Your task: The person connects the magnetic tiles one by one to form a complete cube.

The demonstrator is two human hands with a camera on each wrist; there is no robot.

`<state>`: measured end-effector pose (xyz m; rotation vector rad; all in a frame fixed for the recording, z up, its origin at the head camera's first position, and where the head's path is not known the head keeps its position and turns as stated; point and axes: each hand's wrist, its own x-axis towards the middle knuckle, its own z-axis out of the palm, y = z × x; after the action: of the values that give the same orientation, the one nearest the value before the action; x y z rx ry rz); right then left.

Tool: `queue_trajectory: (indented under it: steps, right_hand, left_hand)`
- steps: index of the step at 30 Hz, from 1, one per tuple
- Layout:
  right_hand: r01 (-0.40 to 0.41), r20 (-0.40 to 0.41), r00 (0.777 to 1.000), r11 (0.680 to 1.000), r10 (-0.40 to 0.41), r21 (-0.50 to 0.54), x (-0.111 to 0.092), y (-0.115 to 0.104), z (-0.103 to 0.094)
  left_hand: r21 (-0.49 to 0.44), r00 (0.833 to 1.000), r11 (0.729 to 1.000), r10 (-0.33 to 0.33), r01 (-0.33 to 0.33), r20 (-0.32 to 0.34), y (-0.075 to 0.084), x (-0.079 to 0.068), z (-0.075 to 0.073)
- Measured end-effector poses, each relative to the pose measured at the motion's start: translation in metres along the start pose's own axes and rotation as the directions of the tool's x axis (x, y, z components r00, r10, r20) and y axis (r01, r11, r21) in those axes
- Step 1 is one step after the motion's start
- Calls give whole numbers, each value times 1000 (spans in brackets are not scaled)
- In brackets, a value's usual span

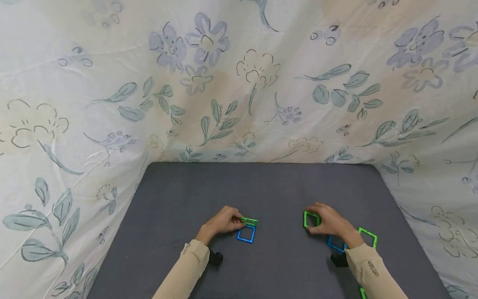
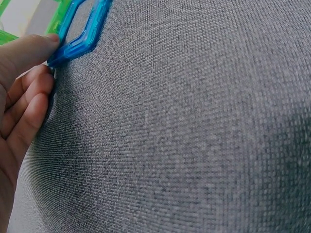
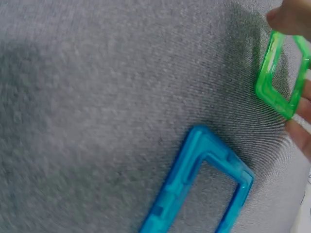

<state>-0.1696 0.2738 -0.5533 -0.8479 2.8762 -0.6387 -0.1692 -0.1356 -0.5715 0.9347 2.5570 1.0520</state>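
The left grip [image 1: 225, 220] pinches a green square tile [image 1: 250, 219] by a blue square tile [image 1: 245, 240] at its fingertips, while the right grip [image 1: 330, 220], spanning a second green tile [image 1: 305, 220], could drop it should its edge contact slip.

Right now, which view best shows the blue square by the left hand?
The head view: there the blue square appears nearly whole. The left wrist view crops it at the top edge; the right wrist view lacks it.

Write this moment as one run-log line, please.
left hand: holds green plastic square frame beside blue plastic square frame | right hand: holds second green plastic square frame
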Motion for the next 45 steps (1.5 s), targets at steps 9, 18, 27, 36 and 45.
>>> queue_trajectory:
  steps: [9, 18, 27, 36, 45]
  right_hand:
    - [68, -228, 973, 983, -28, 170, -4, -12, 9]
    - [240, -343, 930, 922, -129, 305, 8, -41, 14]
    - [330, -369, 908, 879, -196, 345, 20, -67, 22]
    - [358, -350, 911, 839, -218, 409, 37, -90, 38]
    - [356, -333, 919, 808, -212, 469, 48, -114, 54]
  left_hand:
    - [6, 1000, 1000, 1, -1, -4, 0, -1, -2]
    - [8, 1000, 1000, -5, 5, -6, 2, -1, -3]
    - [-3, 1000, 1000, -7, 7, -3, 1, -3, -3]
    - [20, 999, 999, 31, -31, -16, 0, -3, -1]
    - [19, 1000, 999, -28, 28, 7, 4, -1, -1]
